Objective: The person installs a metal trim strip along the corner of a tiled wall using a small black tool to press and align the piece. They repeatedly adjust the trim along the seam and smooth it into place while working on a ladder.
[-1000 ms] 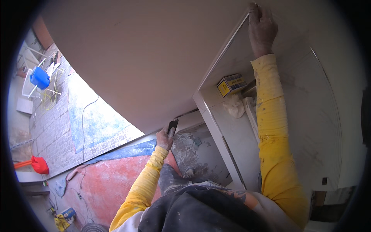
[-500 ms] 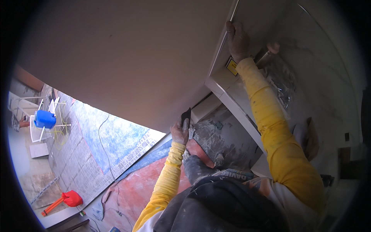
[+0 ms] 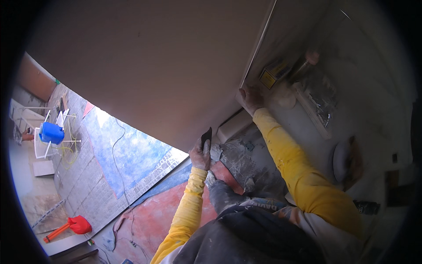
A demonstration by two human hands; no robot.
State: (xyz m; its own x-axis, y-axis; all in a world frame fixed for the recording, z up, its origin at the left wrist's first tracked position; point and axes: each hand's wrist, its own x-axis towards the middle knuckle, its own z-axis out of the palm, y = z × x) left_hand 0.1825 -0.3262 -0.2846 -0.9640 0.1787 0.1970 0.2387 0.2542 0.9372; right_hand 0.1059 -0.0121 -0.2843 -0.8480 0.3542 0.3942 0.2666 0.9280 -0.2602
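Sleeves of yellow run up from your body at the lower edge, over dust-grey trousers. Your left hand (image 3: 200, 155) is closed around a dark flat-bladed scraper (image 3: 206, 138), blade pointing up and meeting the lower edge of the big pale wall panel (image 3: 149, 66) that fills the upper left. Your right hand (image 3: 251, 97) is raised higher, fingers spread and pressed flat against the vertical corner edge (image 3: 258, 48) where that panel meets the recessed wall; it holds nothing. Just beyond that hand, on a narrow ledge in the recess, sit a small yellow box (image 3: 272, 74) and a plaster-smeared trowel (image 3: 314, 103); what else lies there is too blurred to tell. Below your hands the floor (image 3: 149, 220) shows a reddish and blue spattered covering. Farther left, a paved area (image 3: 83, 185) carries a thin cable, a red shovel (image 3: 72, 225) near the bottom, and a blue bucket (image 3: 51, 133) on a white chair well apart from you.
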